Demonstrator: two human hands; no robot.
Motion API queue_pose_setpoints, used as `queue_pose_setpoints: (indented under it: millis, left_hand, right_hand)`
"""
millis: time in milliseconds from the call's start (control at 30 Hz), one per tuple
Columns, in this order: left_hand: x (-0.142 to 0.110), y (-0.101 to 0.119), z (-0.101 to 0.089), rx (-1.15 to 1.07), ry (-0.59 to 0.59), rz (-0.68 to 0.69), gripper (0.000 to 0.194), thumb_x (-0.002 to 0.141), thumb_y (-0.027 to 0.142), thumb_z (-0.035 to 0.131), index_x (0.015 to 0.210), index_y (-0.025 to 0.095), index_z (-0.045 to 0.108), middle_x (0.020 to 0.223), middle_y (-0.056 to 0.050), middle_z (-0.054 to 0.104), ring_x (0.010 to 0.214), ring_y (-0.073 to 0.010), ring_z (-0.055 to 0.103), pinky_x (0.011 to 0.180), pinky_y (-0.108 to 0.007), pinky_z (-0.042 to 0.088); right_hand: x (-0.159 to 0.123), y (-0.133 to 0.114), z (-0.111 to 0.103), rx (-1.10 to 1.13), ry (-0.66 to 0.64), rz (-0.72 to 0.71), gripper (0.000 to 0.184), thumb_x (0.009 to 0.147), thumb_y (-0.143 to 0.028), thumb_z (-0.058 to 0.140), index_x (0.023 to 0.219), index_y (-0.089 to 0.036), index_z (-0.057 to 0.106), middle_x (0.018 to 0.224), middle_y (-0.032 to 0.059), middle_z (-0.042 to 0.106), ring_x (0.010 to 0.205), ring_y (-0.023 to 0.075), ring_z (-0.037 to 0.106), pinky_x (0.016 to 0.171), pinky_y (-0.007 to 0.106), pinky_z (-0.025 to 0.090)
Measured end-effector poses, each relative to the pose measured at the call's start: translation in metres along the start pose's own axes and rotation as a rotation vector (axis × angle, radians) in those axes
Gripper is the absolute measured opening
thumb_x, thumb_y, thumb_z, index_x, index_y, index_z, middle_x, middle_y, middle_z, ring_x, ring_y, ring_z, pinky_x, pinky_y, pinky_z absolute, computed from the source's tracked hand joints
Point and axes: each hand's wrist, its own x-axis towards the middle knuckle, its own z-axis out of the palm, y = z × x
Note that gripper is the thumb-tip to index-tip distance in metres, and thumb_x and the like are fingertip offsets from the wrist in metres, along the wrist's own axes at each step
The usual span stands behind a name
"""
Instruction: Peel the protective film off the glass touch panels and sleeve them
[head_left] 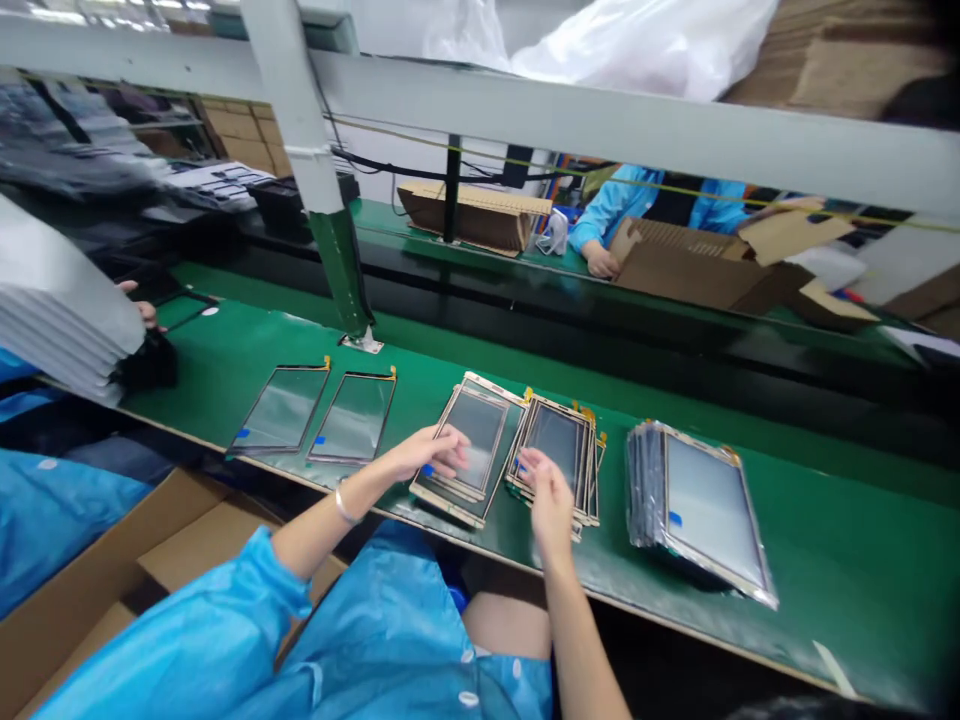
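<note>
My left hand (433, 455), with a silver bangle at the wrist, hovers over a framed glass panel (480, 425) lying on a light-edged frame. Its fingers are a little apart and slightly blurred, with nothing visible in them. My right hand (551, 495) is at the near side of a stack of dark glass panels (559, 440) with copper-coloured borders and orange flex tabs. Its fingertips are pressed together; whatever they may hold cannot be made out. Two thin clear glass panels (356, 415) with black borders and blue stickers lie flat to the left.
A pile of plastic-wrapped panels (712, 500) stands right on the green bench (847, 540). A white post (289, 110) rises behind the glass. A co-worker's hand (142, 305) is near grey sheets (60, 300) at left; another person's sleeve (611, 205) is beside a cardboard box (682, 265).
</note>
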Motion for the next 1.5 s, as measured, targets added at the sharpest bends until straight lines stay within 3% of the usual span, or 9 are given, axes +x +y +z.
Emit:
queue_pose_setpoints:
  millis: [167, 267, 400, 600, 800, 1000, 1367, 1433, 1500]
  left_hand:
    - [-0.055, -0.01, 0.024, -0.02, -0.123, -0.011, 0.04, 0.082, 0.054, 0.057, 0.092, 0.015, 0.056, 0.105, -0.014, 0.066, 0.091, -0.0259, 0.069, 0.058, -0.025, 0.053]
    - [-0.071, -0.009, 0.031, -0.006, -0.174, 0.01, 0.038, 0.086, 0.049, 0.054, 0.103, 0.015, 0.056, 0.116, -0.017, 0.064, 0.09, -0.0247, 0.069, 0.057, -0.024, 0.052]
    - [-0.078, -0.002, 0.035, -0.022, -0.159, 0.021, 0.039, 0.088, 0.042, 0.053, 0.118, 0.016, 0.05, 0.115, -0.018, 0.066, 0.085, -0.0229, 0.071, 0.056, -0.023, 0.051]
    - [-0.087, 0.01, 0.038, -0.022, -0.216, 0.002, 0.034, 0.091, 0.04, 0.05, 0.115, 0.016, 0.047, 0.108, -0.018, 0.069, 0.082, -0.0213, 0.071, 0.057, -0.023, 0.051]
    - [-0.101, 0.03, 0.034, 0.251, -0.378, -0.065, 0.028, 0.093, 0.038, 0.044, 0.112, 0.017, 0.05, 0.105, -0.012, 0.071, 0.081, -0.0176, 0.071, 0.057, -0.021, 0.052]
    - [-0.107, 0.04, 0.036, 0.436, -0.471, -0.009, 0.029, 0.095, 0.037, 0.041, 0.116, 0.02, 0.052, 0.104, -0.008, 0.072, 0.08, -0.0158, 0.07, 0.055, -0.019, 0.051]
    - [-0.105, 0.045, 0.036, 0.238, -0.562, -0.144, 0.028, 0.094, 0.039, 0.044, 0.112, 0.02, 0.051, 0.108, -0.012, 0.07, 0.085, -0.0179, 0.07, 0.062, -0.022, 0.052]
    - [-0.099, 0.041, 0.032, 0.162, -0.544, -0.149, 0.028, 0.093, 0.041, 0.046, 0.109, 0.019, 0.051, 0.107, -0.014, 0.07, 0.082, -0.0184, 0.07, 0.059, -0.022, 0.051]
    - [-0.09, 0.034, 0.027, 0.038, -0.518, -0.15, 0.029, 0.09, 0.042, 0.052, 0.105, 0.018, 0.051, 0.104, -0.014, 0.071, 0.08, -0.0197, 0.071, 0.057, -0.022, 0.051]
  right_hand:
    - [0.023, -0.02, -0.034, 0.405, -0.316, 0.391, 0.06, 0.084, -0.068, 0.038, 0.084, -0.014, 0.066, 0.085, 0.0155, 0.072, 0.07, 0.021, 0.07, 0.053, 0.027, 0.049]
    - [0.027, -0.035, -0.045, 0.45, -0.43, 0.46, 0.056, 0.08, -0.065, 0.05, 0.073, -0.013, 0.066, 0.069, 0.013, 0.071, 0.061, 0.0184, 0.068, 0.045, 0.022, 0.041]
    - [0.014, -0.05, -0.051, 0.347, -0.445, 0.33, 0.051, 0.073, -0.064, 0.061, 0.073, -0.014, 0.066, 0.07, 0.0107, 0.071, 0.061, 0.0193, 0.068, 0.044, 0.022, 0.04]
    - [-0.018, -0.045, -0.054, 0.072, -0.172, 0.09, 0.042, 0.081, -0.055, 0.055, 0.066, -0.018, 0.063, 0.057, 0.0038, 0.065, 0.049, 0.0162, 0.06, 0.048, 0.027, 0.047]
    - [-0.015, -0.074, -0.059, -0.181, -0.304, -0.158, 0.02, 0.081, -0.034, 0.057, 0.087, -0.019, 0.069, 0.088, 0.0054, 0.07, 0.08, 0.0188, 0.064, 0.072, 0.03, 0.051]
    - [-0.005, -0.115, -0.061, -0.218, -0.579, -0.255, 0.014, 0.083, -0.026, 0.056, 0.074, -0.019, 0.064, 0.074, 0.0015, 0.064, 0.069, 0.0144, 0.06, 0.062, 0.025, 0.047]
    - [-0.034, -0.091, -0.062, -0.316, -0.132, -0.871, 0.016, 0.083, -0.007, 0.057, 0.089, -0.021, 0.059, 0.087, 0.005, 0.059, 0.086, 0.0174, 0.059, 0.073, 0.033, 0.05]
    - [-0.044, -0.091, -0.068, -0.309, -0.114, -0.891, 0.018, 0.082, -0.006, 0.056, 0.091, -0.022, 0.058, 0.091, 0.0062, 0.06, 0.092, 0.0198, 0.059, 0.078, 0.037, 0.05]
    - [-0.059, -0.093, -0.077, -0.184, -0.158, -0.758, 0.016, 0.087, -0.008, 0.051, 0.091, -0.023, 0.055, 0.094, 0.0074, 0.063, 0.094, 0.0206, 0.061, 0.076, 0.037, 0.051]
